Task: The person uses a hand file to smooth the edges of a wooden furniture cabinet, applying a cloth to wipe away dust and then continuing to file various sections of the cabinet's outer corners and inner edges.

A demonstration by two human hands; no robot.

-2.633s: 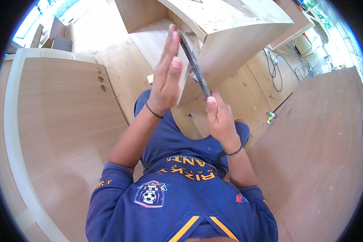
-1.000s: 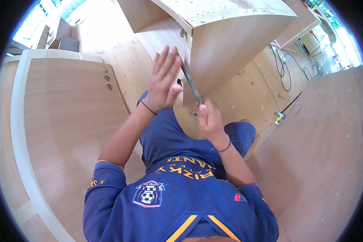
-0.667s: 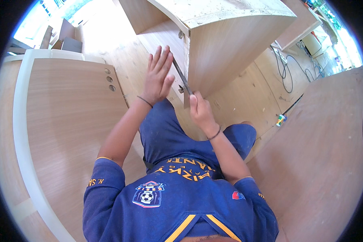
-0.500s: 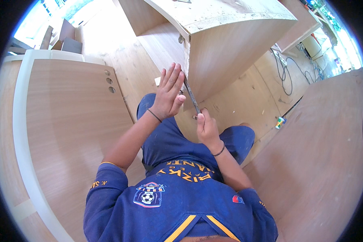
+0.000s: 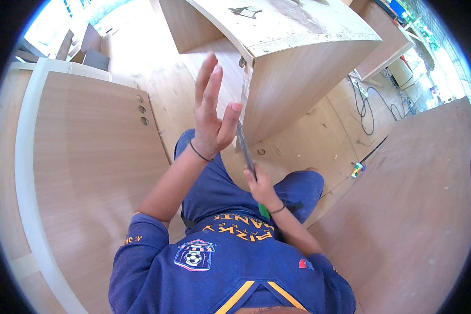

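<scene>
A wood-grain cabinet lies on the floor in front of me, its rough narrow front edge facing my hands. My right hand is closed around a long dark metal file, whose green handle sticks out below my fist. The file's far end reaches up to the cabinet's edge, partly behind my other hand. My left hand is raised beside that edge, fingers stretched and thumb apart. It holds nothing; whether it touches the file's tip, I cannot tell.
To the left lies a large wood-grain panel with white edging and several round holes. Another broad panel rises at the right. A small green-and-white bottle and a black cable with a power strip are on the floor. Scraps lie on the cabinet top.
My left hand has turned and lifted away, its fingers spreading. My right hand has drawn the file down toward me, and its green handle now shows.
</scene>
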